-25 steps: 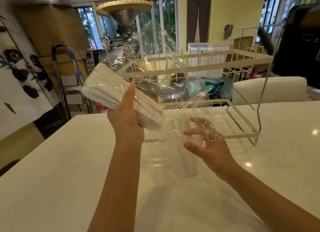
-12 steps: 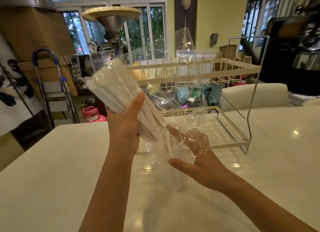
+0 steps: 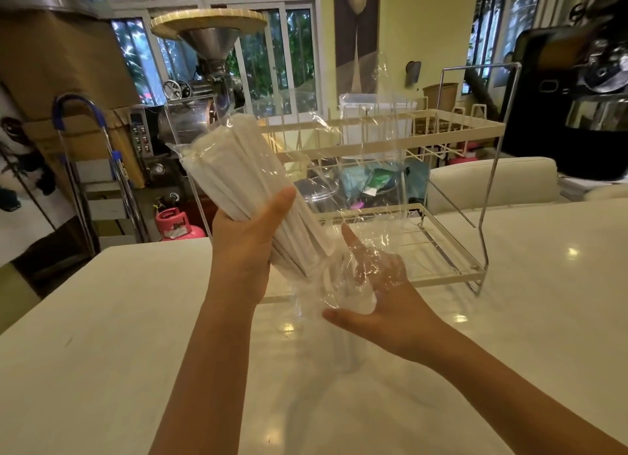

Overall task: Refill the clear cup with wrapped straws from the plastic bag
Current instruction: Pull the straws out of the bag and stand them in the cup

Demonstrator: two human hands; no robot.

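No readable writing anywhere. White countertop [image 3: 102,335] under my arms; cream two-tier dish rack [image 3: 452,131] behind, looks empty. Plastic bag [image 3: 367,189] raised over counter, wrapped straws [image 3: 238,169] bundled inside, tilted. My left hand [image 3: 249,247] clamps bundle. My right hand [image 3: 380,305] spread flat against loose bag film. Clear cup: cannot tell where.

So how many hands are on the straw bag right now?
2: the left hand grips the straw bundle through the plastic bag; the right hand sits inside the bag's loose open end.
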